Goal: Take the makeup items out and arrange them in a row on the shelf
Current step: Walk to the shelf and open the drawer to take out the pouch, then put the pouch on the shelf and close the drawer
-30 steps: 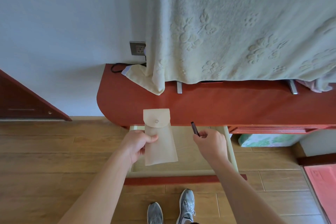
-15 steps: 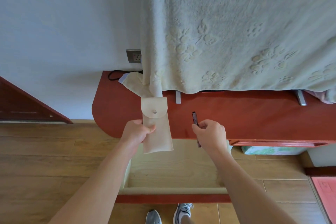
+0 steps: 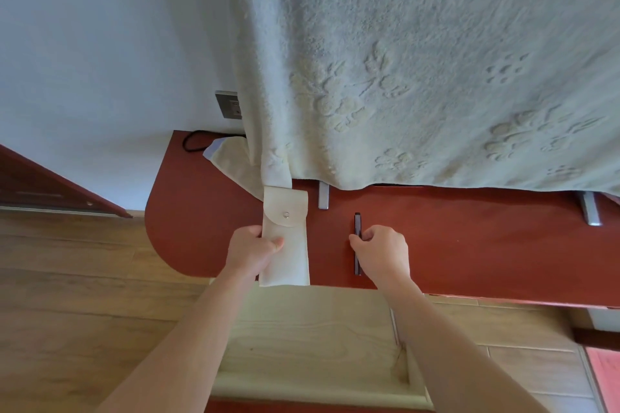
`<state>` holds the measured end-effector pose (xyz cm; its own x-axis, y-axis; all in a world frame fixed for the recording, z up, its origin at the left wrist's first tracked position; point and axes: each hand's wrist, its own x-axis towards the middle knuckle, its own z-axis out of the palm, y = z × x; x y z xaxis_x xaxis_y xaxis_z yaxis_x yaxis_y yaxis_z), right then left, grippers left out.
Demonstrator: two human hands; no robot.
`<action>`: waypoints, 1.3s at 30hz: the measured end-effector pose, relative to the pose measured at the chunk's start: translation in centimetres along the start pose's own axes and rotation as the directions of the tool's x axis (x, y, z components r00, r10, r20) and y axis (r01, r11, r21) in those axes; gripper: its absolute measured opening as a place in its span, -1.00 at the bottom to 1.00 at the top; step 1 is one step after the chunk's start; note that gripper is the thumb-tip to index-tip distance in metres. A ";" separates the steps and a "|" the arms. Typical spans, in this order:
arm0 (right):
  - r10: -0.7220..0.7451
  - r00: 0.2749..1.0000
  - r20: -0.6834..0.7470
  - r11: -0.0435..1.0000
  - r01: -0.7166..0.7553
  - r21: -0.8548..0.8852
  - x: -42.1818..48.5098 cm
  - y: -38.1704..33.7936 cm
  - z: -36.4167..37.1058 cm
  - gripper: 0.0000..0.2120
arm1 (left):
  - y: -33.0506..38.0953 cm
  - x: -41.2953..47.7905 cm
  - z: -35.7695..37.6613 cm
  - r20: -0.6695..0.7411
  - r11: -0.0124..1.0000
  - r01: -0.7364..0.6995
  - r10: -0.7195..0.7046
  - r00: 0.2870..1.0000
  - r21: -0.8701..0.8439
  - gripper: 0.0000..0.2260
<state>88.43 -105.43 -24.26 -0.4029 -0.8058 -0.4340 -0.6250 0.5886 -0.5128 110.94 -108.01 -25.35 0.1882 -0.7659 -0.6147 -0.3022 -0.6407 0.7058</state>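
Slim dark makeup stick point(image 3: 357, 223): over the red wooden shelf point(image 3: 469, 245), pointing at the wall, just right of the pouch; resting or hovering, can't tell.
Cream fabric pouch with snap flap point(image 3: 293, 258): flat on the shelf's front, lower end at the edge, flap down.
Left hand point(image 3: 250, 251): pinching the pouch's left side, thumb on top.
Right hand point(image 3: 382, 251): fingertips curled round the stick's middle.
Stick handling: probably light, rigid, smooth, so likely to roll; best pinched mid-length.
Pouch handling: soft, floppy, near weightless; best taken by an edge.
Pale wooden drawer point(image 3: 312, 339): open below.
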 end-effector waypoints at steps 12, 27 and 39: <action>-0.004 1.000 -0.018 0.997 0.003 -0.073 1.4 -0.2 0.6 -0.67 | -0.3 1.4 0.3 -0.070 0.961 -0.120 0.142 0.987 0.249 -0.88; -0.061 0.992 -0.112 0.997 0.067 0.048 0.0 1.0 1.0 -0.74 | -0.9 -0.3 -0.5 -0.160 0.861 -0.259 0.358 0.920 0.438 -0.43; -0.080 0.973 -0.218 0.987 0.109 0.122 -9.0 5.7 0.7 -0.76 | -5.5 -8.7 -0.5 0.257 0.710 -0.679 0.632 0.731 0.187 -0.53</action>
<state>88.98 -94.81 -23.82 -0.4878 -0.8450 -0.2192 -0.5785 0.5009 -0.6437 111.47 -97.79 -23.70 -0.2938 -0.9512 -0.0940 -0.5174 0.0756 0.8524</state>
